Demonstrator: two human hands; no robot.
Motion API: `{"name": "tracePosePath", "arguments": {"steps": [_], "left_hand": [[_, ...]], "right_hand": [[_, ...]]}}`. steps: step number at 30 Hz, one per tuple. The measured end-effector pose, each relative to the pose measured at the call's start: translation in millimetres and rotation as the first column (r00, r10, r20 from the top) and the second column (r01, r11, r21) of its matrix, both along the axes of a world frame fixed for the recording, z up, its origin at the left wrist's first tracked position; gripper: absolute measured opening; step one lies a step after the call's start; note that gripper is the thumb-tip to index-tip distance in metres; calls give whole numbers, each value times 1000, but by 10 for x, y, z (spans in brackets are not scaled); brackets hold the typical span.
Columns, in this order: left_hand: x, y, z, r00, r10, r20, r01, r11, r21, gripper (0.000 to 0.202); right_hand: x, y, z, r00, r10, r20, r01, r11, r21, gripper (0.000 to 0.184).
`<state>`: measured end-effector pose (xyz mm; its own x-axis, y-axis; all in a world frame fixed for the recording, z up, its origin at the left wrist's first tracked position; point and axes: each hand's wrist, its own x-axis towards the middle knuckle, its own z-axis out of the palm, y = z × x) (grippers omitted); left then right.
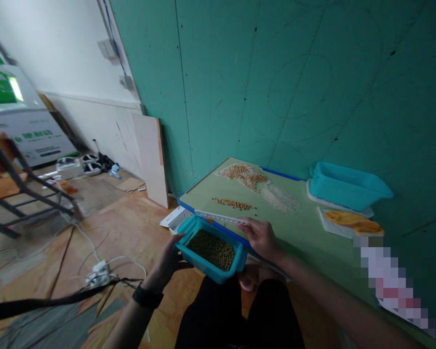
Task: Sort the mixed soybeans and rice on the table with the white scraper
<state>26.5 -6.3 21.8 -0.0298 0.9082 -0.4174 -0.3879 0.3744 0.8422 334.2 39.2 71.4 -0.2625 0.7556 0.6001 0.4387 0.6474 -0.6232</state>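
My left hand [169, 261] grips the left end of a turquoise plastic box [203, 264], held just below the table's near edge. Small green beans [210, 248] lie inside it. In my right hand [263, 237] is the end of a thin white strip with holes [218, 217], which lies along the table edge above the box. Beyond the strip, a short row of yellowish beans [232, 203] rests on the pale green tabletop [276, 223]. Farther back is a pile of similar beans [241, 174], with a patch of white grains [279, 197] beside it.
A second turquoise box [349, 186] stands at the table's right, its contents not visible. Near it lies a folded orange cloth [354, 221] on a white tray. A green wall [276, 87] rises behind. Cables and a power strip [99, 274] lie on the floor, left of me.
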Motion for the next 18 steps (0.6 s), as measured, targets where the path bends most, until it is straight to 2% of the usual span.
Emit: {"name": "tracePosePath", "arguments": {"steps": [2, 4, 6, 8, 10, 11, 13, 15, 18], "left_hand": [[37, -22, 53, 1000, 20, 0, -20, 999, -28, 43], [60, -44, 67, 1000, 18, 23, -19, 1000, 19, 41], [62, -48, 18, 999, -8, 44, 5, 998, 66, 39], [48, -23, -90, 999, -20, 42, 19, 999, 33, 41], [37, 24, -224, 999, -1, 40, 3, 999, -38, 47], [37, 49, -287, 999, 0, 35, 3, 997, -73, 48], [57, 85, -377, 998, -29, 54, 33, 997, -66, 49], [100, 97, -412, 996, -60, 61, 63, 997, -49, 47], [181, 86, -395, 996, -70, 57, 72, 997, -41, 47]], "right_hand": [[-8, 7, -9, 1000, -29, -2, 29, 1000, -4, 24], [2, 25, 4, 997, -72, -27, 72, 997, -20, 25], [72, 37, 33, 987, -136, -81, 133, 990, -47, 27], [235, 30, 65, 962, -242, -128, 235, 970, -66, 31], [484, -3, 82, 908, -398, -127, 393, 917, -66, 35], [623, -27, 83, 867, -486, -112, 483, 874, -56, 37], [883, -84, 68, 792, -606, -76, 605, 795, -34, 42], [1062, -144, 40, 750, -661, -36, 660, 751, -26, 47], [1140, -231, 3, 731, -682, 33, 683, 730, -41, 50]]}}
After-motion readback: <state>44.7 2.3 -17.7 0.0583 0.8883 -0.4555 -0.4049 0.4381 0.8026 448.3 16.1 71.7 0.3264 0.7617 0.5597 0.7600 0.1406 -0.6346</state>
